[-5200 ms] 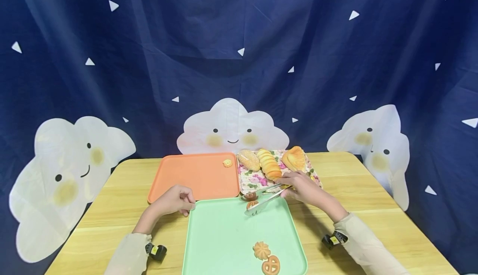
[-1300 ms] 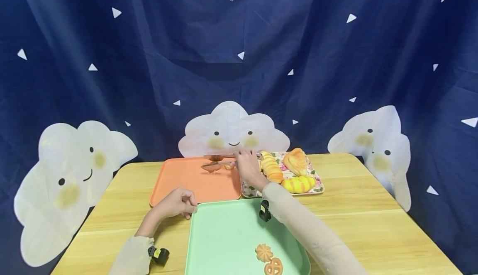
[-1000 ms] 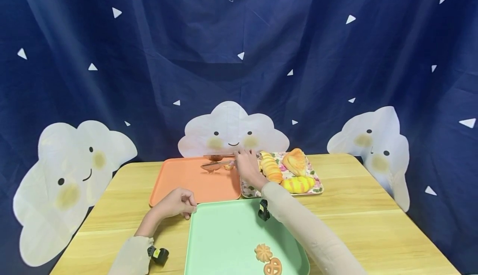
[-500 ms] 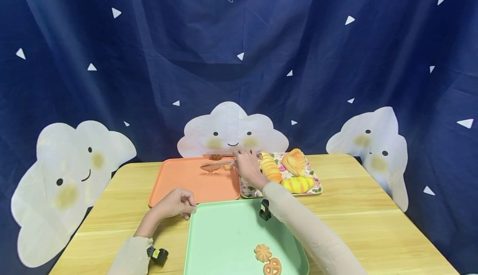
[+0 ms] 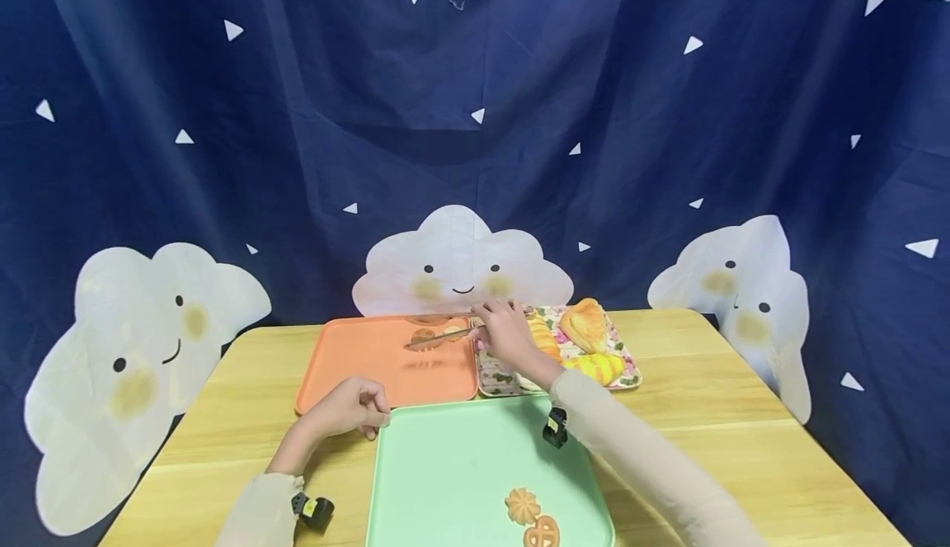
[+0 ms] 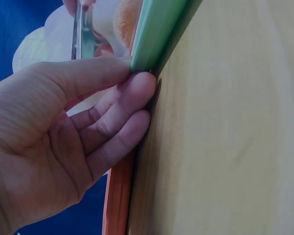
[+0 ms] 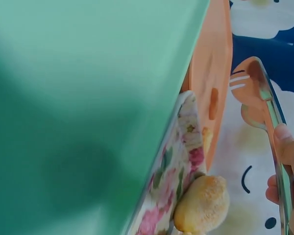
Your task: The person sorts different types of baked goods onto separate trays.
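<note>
In the head view my right hand (image 5: 508, 337) grips metal tongs (image 5: 449, 337) over the back of the orange tray (image 5: 371, 365). The right wrist view has the tongs (image 7: 272, 105) with their tips spread apart and nothing between them. A round brown cookie (image 5: 423, 335) lies on the orange tray near a small pale-yellow cookie (image 5: 453, 332). My left hand (image 5: 349, 407) pinches the far left corner of the green tray (image 5: 430, 448) between thumb and fingers. In the left wrist view the thumb lies on the green rim (image 6: 154, 34), with the fingers curled beneath it.
A floral tray (image 5: 493, 382) stands right of the orange one, bearing a fan-shaped pastry (image 5: 584, 324), a yellow striped bread (image 5: 597, 367) and a seeded bun (image 7: 203, 203). On the green tray sit a flower-shaped cookie (image 5: 523, 506) and a pretzel cookie (image 5: 542, 533). A blue curtain (image 5: 475, 159) hangs behind.
The tongs went from the green tray's far edge, with the brown cookie, to the orange tray. Just now they opened and shifted slightly right, leaving the cookie there. The left hand stayed put.
</note>
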The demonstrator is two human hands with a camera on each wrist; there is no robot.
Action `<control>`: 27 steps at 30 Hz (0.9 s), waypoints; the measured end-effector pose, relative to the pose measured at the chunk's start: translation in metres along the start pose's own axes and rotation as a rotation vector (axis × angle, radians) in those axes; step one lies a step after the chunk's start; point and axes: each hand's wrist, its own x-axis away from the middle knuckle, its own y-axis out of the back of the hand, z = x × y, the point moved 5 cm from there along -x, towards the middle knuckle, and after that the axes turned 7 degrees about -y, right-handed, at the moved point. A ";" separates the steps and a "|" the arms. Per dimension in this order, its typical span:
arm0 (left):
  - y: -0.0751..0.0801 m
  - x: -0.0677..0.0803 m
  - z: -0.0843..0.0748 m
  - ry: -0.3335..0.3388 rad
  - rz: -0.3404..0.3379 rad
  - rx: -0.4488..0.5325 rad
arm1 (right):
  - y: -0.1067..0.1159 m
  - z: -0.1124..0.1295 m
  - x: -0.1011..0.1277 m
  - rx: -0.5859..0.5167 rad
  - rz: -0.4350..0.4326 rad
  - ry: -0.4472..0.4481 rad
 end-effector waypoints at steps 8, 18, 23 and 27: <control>0.000 0.001 0.001 -0.010 -0.002 0.022 | 0.025 -0.007 0.021 -0.102 -0.087 0.091; 0.000 0.002 0.003 -0.004 -0.010 0.032 | 0.049 -0.017 0.060 -0.100 0.007 0.230; 0.000 0.001 0.003 -0.005 -0.013 0.037 | 0.064 -0.029 0.075 -0.149 0.069 0.240; 0.000 0.001 0.003 -0.008 -0.011 0.031 | 0.074 -0.040 0.084 -0.216 0.107 0.238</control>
